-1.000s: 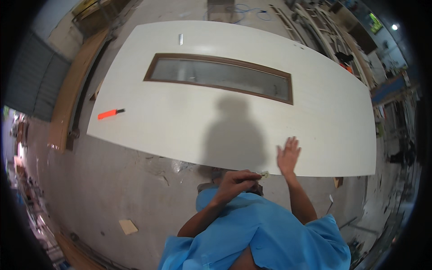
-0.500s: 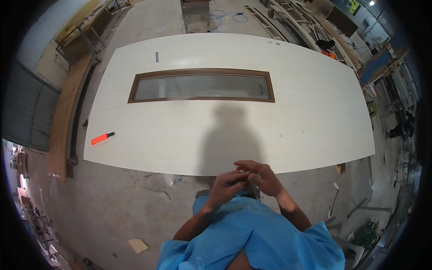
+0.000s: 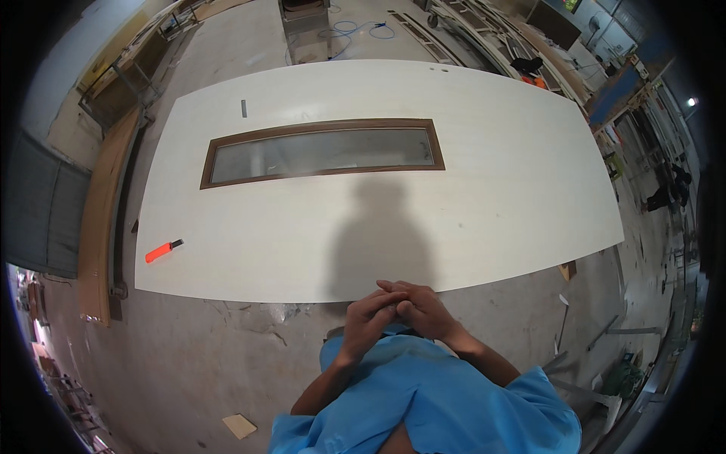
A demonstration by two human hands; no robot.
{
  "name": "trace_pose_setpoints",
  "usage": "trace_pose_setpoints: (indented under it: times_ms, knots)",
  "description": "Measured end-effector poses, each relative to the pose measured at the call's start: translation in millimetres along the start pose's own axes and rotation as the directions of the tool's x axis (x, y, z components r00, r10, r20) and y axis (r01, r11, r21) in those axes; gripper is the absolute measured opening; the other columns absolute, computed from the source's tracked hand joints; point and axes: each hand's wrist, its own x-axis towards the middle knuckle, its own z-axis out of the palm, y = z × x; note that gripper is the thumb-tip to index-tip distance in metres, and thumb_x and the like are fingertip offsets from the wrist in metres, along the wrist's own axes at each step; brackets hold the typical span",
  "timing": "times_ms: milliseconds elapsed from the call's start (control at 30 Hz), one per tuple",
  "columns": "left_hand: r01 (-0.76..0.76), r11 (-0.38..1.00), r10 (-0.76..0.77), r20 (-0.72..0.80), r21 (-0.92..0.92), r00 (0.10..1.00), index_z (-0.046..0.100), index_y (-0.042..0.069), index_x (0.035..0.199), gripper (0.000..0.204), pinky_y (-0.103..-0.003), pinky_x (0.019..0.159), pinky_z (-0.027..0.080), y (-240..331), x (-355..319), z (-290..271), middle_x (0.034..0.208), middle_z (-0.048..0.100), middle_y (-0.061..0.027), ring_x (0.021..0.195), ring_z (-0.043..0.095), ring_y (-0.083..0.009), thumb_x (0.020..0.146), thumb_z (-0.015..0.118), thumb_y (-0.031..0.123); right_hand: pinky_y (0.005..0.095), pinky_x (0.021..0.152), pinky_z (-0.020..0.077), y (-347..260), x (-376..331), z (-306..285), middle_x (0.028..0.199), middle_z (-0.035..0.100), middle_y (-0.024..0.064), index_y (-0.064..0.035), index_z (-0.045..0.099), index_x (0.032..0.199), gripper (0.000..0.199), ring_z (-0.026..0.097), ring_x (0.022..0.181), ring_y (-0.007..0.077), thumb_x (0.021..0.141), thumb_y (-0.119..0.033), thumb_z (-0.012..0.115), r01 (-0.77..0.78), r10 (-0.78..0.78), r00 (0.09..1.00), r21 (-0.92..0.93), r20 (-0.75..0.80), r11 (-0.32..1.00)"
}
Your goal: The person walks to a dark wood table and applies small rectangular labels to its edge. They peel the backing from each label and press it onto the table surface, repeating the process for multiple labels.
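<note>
Head view: left hand (image 3: 368,316) and right hand (image 3: 423,310) clasped together, fingers curled, at lower centre, anything held can't be told, just below the near edge of one white door panel (image 3: 491,181) with one glazed brown-framed window (image 3: 321,150), one orange marker (image 3: 162,250) left.

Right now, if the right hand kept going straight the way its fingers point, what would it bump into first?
The right hand points leftward, and its fingers already meet the left hand, so that comes first. The white door panel lies just ahead of both, though depth is hard to judge.
</note>
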Motion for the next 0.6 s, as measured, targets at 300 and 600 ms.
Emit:
trace_pose_setpoints:
  times_ms: [300, 600]
  knots:
    - [0.108, 0.994, -0.108, 0.017, 0.010, 0.994, 0.067, -0.005, 0.119, 0.024, -0.026, 0.082, 0.055, -8, 2, 1, 0.102, 0.072, -0.0096, 0.091, 0.067, -0.0130, 0.097, 0.062, 0.004, 0.0357, 0.085, 0.0536, -2, -4, -3, 0.099, 0.070, 0.0173, 0.0072, 0.058, 0.132, 0.048, 0.070, 0.090, 0.0260, 0.100, -0.026, 0.045, 0.019, -0.006, 0.993, 0.103, -0.122, 0.995]
    - [0.089, 0.995, -0.089, 0.011, -0.039, 0.996, 0.067, -0.006, 0.116, 0.023, -0.029, 0.079, 0.057, -16, -1, -1, 0.099, 0.072, -0.0104, 0.088, 0.068, -0.0149, 0.093, 0.065, -0.003, 0.0291, 0.074, 0.0558, -11, -8, -12, 0.085, 0.072, 0.0113, 0.0076, 0.066, 0.108, 0.023, 0.069, 0.078, 0.0143, 0.096, -0.011, 0.064, -0.280, 0.326, 0.943, 0.379, -0.061, 0.882]
